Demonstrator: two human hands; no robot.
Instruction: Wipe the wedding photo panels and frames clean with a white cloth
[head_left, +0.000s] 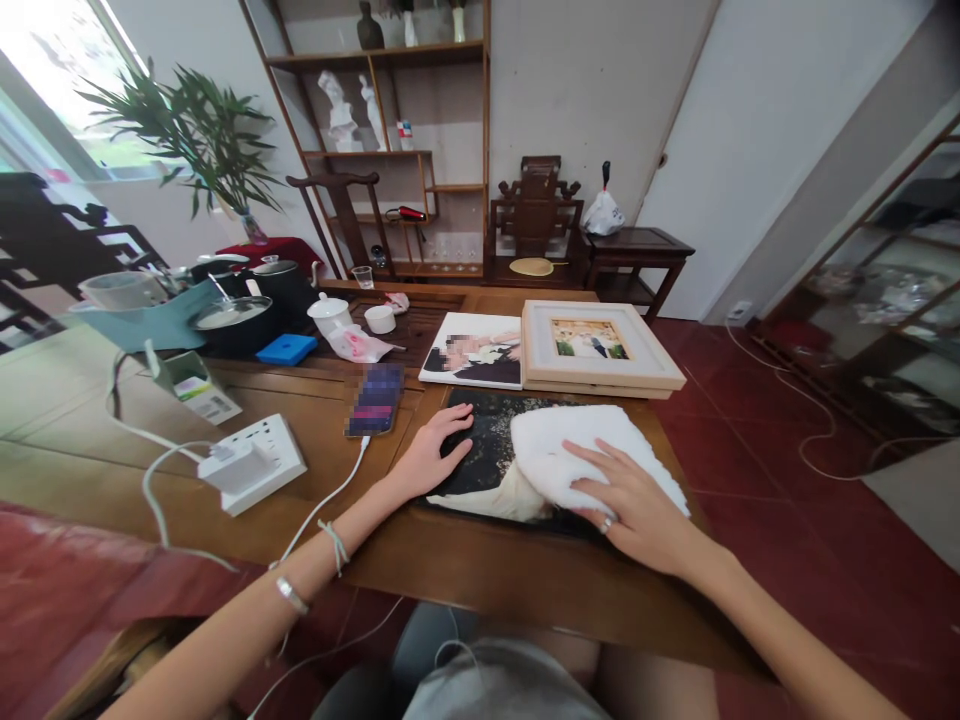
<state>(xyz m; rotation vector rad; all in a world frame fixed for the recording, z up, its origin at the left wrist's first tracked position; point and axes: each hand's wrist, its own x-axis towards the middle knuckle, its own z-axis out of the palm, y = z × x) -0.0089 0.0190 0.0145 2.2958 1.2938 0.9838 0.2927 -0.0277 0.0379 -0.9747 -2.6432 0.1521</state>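
A dark flat panel (487, 450) with pale specks lies at the table's front edge. Along its lower part runs a cream, flowing shape (491, 498); whether it is printed or cloth I cannot tell. My left hand (433, 456) rests at the panel's left side, fingers stretched out and apart, holding nothing. Over the panel's right half is a folded white towel (566, 450), which hides what lies beneath. My right hand (626, 490), with a ring, lies on top of this towel with its fingers spread.
Behind the panel are a white-bordered photo print (480, 350) and a framed picture (652, 355). To the left lie a phone (375, 400) on a charging cable and a white power strip (259, 460). Further back stand a lidded pan (232, 318) and a white teapot (328, 313).
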